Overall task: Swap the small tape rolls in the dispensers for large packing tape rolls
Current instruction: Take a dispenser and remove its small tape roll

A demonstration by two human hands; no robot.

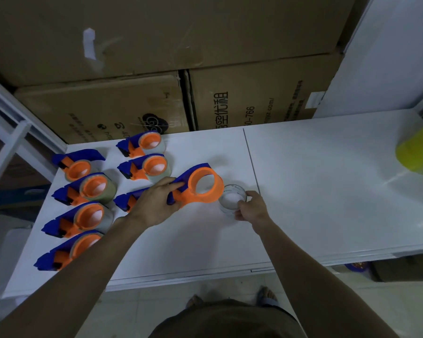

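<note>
My left hand (pixel 156 201) grips a blue and orange tape dispenser (pixel 198 185) by its blue handle, lifted a little over the white table (pixel 327 179). Its orange hub is bare, with no roll on it. Just right of the hub, my right hand (pixel 253 207) pinches a small clear tape roll (pixel 232 198) that sits at the table surface, apart from the dispenser. Several other blue and orange dispensers (pixel 91 189) with clear rolls on their hubs lie in two columns on the left part of the table.
Stacked cardboard boxes (pixel 254 101) stand behind the table. A yellow-green object (pixel 418 150) shows at the right edge. A white panel (pixel 388 57) leans at the back right. A seam (pixel 250 162) runs across the tabletop. My feet show below the table's near edge.
</note>
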